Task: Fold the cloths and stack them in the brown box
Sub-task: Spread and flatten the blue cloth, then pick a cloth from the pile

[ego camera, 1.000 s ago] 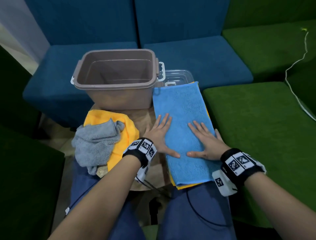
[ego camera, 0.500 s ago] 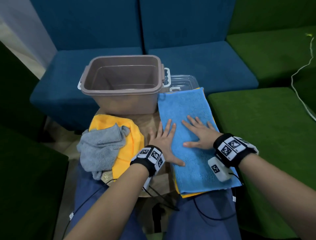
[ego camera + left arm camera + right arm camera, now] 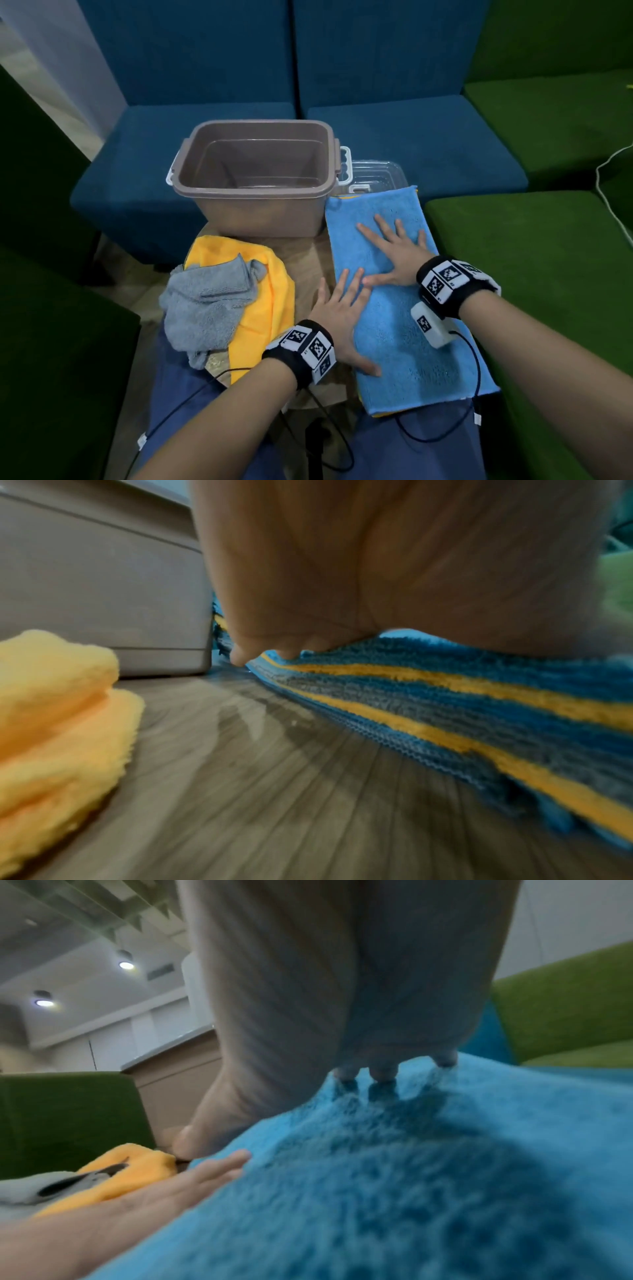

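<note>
The right hand (image 3: 399, 255) has slid up the blue cloth (image 3: 404, 329) toward the upper part of the frame, fingers straight and spread, holding nothing. The left hand (image 3: 337, 318) has stayed lower, flat on the cloth's left edge, thumb out, also gripping nothing. From the left wrist view the blue layer tops a stack with yellow and grey edges beneath. I judge this as smoothing before another fold. The brown box (image 3: 253, 198) sits empty at centre top, touching the cloth's far corner; a crumpled grey cloth (image 3: 205, 301) on a yellow cloth (image 3: 270, 301) waits at left.
</note>
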The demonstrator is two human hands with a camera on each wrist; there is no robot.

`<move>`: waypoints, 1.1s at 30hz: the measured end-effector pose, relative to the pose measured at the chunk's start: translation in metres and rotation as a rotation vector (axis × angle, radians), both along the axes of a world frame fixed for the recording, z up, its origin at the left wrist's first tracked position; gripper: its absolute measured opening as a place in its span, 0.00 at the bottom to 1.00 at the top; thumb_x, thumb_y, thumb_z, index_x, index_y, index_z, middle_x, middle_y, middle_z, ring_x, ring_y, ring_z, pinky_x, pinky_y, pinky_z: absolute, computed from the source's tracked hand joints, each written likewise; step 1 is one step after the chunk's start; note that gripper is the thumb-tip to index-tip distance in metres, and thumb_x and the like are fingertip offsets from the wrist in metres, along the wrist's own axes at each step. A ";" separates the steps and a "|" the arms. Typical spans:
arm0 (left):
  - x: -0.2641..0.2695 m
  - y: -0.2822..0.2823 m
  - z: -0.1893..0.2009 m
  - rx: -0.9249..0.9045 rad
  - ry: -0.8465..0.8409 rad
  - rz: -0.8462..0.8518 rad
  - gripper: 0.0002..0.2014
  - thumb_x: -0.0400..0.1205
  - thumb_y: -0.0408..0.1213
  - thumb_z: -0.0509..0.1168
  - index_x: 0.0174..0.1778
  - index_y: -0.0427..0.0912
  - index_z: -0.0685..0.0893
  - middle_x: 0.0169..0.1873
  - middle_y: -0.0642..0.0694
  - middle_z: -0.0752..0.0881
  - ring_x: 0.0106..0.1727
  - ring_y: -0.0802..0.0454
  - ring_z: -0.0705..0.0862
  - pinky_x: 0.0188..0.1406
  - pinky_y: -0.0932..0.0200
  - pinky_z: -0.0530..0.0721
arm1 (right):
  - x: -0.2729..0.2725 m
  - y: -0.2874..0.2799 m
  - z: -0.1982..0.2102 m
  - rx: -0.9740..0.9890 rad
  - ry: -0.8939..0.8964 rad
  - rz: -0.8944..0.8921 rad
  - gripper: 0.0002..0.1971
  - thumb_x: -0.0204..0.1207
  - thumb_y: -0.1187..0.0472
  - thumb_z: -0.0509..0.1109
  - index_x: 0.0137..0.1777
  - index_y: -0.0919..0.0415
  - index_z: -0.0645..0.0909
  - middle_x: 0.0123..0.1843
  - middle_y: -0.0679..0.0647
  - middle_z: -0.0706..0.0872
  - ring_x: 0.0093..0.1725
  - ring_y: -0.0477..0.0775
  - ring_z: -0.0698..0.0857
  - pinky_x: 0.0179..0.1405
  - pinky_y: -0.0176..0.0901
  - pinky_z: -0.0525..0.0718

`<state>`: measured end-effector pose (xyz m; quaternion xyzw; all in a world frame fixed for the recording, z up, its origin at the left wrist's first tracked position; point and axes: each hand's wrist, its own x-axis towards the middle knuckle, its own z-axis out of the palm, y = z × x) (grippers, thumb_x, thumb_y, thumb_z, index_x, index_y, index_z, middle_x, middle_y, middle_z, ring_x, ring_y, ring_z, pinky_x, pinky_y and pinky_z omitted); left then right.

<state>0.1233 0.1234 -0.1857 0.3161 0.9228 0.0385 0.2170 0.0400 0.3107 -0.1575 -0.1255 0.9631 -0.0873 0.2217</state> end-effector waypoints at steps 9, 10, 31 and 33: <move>0.020 0.012 0.002 -0.065 0.090 -0.087 0.81 0.51 0.81 0.67 0.80 0.32 0.28 0.79 0.26 0.29 0.79 0.31 0.24 0.77 0.31 0.29 | -0.019 0.000 -0.006 0.101 -0.079 0.003 0.61 0.60 0.26 0.73 0.80 0.28 0.29 0.84 0.44 0.26 0.84 0.66 0.31 0.72 0.86 0.41; 0.021 0.010 -0.001 -0.052 0.084 -0.095 0.81 0.50 0.80 0.69 0.81 0.33 0.28 0.79 0.26 0.29 0.79 0.31 0.24 0.78 0.31 0.29 | -0.018 -0.001 -0.008 0.100 -0.071 0.002 0.61 0.60 0.26 0.73 0.80 0.28 0.29 0.84 0.44 0.26 0.84 0.66 0.31 0.72 0.86 0.41; -0.056 -0.170 0.026 -0.041 0.053 0.900 0.32 0.80 0.49 0.65 0.79 0.44 0.64 0.73 0.37 0.71 0.75 0.35 0.66 0.71 0.41 0.65 | 0.017 -0.084 0.020 0.027 0.189 -0.067 0.28 0.77 0.52 0.70 0.75 0.59 0.70 0.75 0.58 0.72 0.73 0.63 0.73 0.71 0.60 0.70; -0.055 -0.173 0.025 -0.081 -0.008 0.884 0.26 0.79 0.51 0.65 0.71 0.45 0.72 0.66 0.39 0.77 0.73 0.35 0.69 0.69 0.40 0.65 | 0.024 -0.105 0.022 -0.080 0.182 -0.025 0.21 0.78 0.52 0.70 0.69 0.58 0.77 0.67 0.57 0.78 0.66 0.61 0.79 0.64 0.53 0.75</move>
